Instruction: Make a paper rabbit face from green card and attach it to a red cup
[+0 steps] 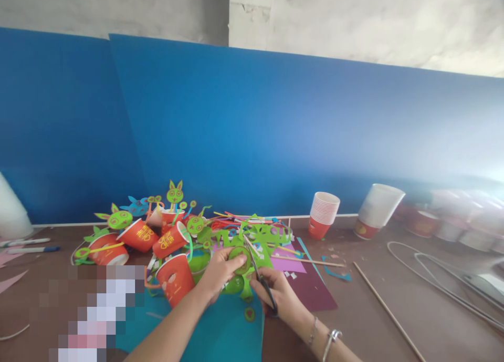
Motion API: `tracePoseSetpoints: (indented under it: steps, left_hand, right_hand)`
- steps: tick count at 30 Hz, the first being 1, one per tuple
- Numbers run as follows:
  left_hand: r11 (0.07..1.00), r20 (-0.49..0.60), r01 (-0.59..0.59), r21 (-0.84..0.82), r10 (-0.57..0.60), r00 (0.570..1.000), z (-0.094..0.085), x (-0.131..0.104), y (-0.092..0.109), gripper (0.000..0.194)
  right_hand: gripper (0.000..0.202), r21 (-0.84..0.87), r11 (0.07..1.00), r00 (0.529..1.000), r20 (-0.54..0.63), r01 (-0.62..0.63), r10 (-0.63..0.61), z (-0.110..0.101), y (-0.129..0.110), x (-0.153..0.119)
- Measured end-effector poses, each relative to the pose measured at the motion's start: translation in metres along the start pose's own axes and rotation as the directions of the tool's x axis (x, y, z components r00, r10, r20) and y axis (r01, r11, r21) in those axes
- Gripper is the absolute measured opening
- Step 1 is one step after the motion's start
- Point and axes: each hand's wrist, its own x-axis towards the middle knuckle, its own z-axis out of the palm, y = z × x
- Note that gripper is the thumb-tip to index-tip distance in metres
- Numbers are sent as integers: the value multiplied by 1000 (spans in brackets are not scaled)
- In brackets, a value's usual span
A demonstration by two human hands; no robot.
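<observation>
My left hand pinches a piece of green paper with a round shape drawn on it. In my right hand is a pair of scissors, its blades pointing up and away beside the paper's right edge. Whether the blades touch the paper I cannot tell. Just below lies a small green paper disc with a red mark, on a teal sheet. Cut green paper scraps lie behind both hands. A red paper cup lies tilted to the left of my left hand.
Red cups with green animal faces crowd the left. Stacked paper cups and a taller white cup stack stand back right. A wooden stick and a pale cable lie right. A blue panel rises behind the table.
</observation>
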Motion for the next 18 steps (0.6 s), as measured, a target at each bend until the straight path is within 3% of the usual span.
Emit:
tracePoseSetpoints:
  steps: [7, 13, 18]
  left_hand:
    - [1000, -135, 17, -1, -17, 991, 14, -7, -6, 38]
    - [994, -3, -25, 102, 25, 1000, 10, -6, -5, 34]
    - [991, 14, -40, 126, 38, 999, 6, -4, -3, 32]
  right_hand:
    - [37, 41, 998, 999, 13, 40, -40, -1, 5, 2]
    - [38, 55, 996, 997, -1, 77, -77, 0, 2, 0]
    - [37, 44, 997, 998, -2, 62, -62, -1, 5, 1]
